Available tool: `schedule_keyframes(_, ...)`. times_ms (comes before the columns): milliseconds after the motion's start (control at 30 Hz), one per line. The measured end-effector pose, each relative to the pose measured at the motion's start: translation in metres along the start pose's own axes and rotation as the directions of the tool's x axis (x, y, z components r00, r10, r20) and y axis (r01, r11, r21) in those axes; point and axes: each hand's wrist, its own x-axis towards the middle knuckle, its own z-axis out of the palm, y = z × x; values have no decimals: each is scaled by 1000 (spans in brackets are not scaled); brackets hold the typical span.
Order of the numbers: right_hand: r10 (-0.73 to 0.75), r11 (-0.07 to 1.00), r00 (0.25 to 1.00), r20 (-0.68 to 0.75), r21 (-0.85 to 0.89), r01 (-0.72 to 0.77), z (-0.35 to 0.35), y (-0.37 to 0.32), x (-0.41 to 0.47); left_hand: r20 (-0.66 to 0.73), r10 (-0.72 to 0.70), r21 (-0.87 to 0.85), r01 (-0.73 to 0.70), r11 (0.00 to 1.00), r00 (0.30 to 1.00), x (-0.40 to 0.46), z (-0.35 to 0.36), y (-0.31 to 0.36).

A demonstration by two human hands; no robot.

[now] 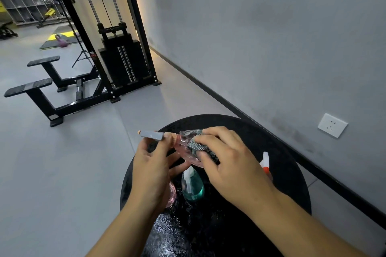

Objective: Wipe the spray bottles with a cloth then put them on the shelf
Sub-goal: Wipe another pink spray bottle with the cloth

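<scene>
A clear pink spray bottle [183,144] with a grey spray head lies tipped sideways above the round black table [288,175]. My left hand [152,171] grips its neck and spray head. My right hand [229,165] holds a grey checked cloth [198,147] pressed against the bottle's body. On the table below stand a teal spray bottle [193,186] with a white head and, partly hidden by my right hand, a bottle with a white and orange head [264,162]. Another pink bottle [172,194] shows beside my left wrist.
A grey wall [271,37] with a white socket [332,125] runs along the right. A black cable weight machine [123,60] with foot plates stands on the grey floor to the left. Shelving and a purple kettlebell [62,41] are far back.
</scene>
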Motion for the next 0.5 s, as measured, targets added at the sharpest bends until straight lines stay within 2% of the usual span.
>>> schedule_keyframes(67, -29, 1000, 1000, -12, -7, 29, 0, -2, 1, 0, -5, -7, 5, 1000, 1000, 1, 0, 1)
schedule_keyframes(300, 121, 990, 993, 8, 67, -121, -11, 9, 3, -16, 16, -29, -17, 999, 1000, 8, -8, 6)
schedule_keyframes(500, -10, 1000, 1000, 6, -1, 10, -1, 2, 0, 9, 13, -20, -12, 1000, 1000, 3, -3, 1)
